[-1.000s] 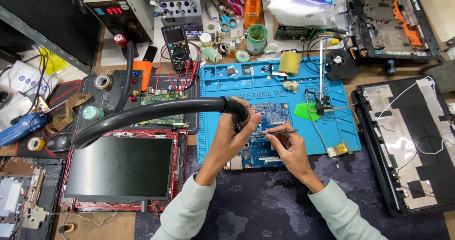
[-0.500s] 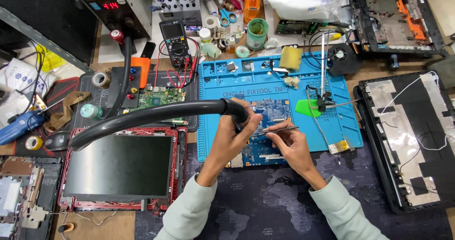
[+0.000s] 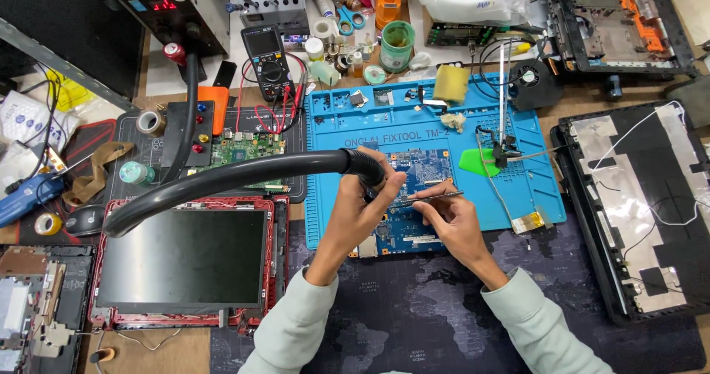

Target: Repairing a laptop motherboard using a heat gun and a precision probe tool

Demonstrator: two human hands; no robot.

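- The left hand (image 3: 360, 210) has its fingers wrapped around the black nozzle handle at the end of a thick black ribbed hose (image 3: 229, 178), holding its tip just over the blue printed circuit board (image 3: 418, 196).
- The right hand (image 3: 452, 220) has its fingers pressed together, pinching a pair of slim metal tweezers (image 3: 436, 194) whose tips rest over the same board.
- The circuit board lies on a bright blue silicone work mat (image 3: 444, 134) with small moulded compartments along its far edge; a green plastic pry pick (image 3: 477, 161) and a yellow sponge (image 3: 450, 83) lie on that mat.
- The mat sits on a cluttered wooden tabletop (image 3: 592, 100), with a dark mouse mat printed with a world map (image 3: 421, 307) under the forearms.
- To the left lies a red-framed laptop screen panel (image 3: 185, 267), face up, beside a small green circuit board (image 3: 248, 148) on a black mat.
- Further back stand a black multimeter (image 3: 268, 60) with red leads, a grey bench unit with a red digital display (image 3: 174, 8), a green cup (image 3: 398, 45) and scissors with blue handles (image 3: 349, 21).
- On the right lies an opened black laptop lid (image 3: 636, 204) with silver foil and thin wires; another stripped laptop chassis (image 3: 614, 19) lies at the far right corner.
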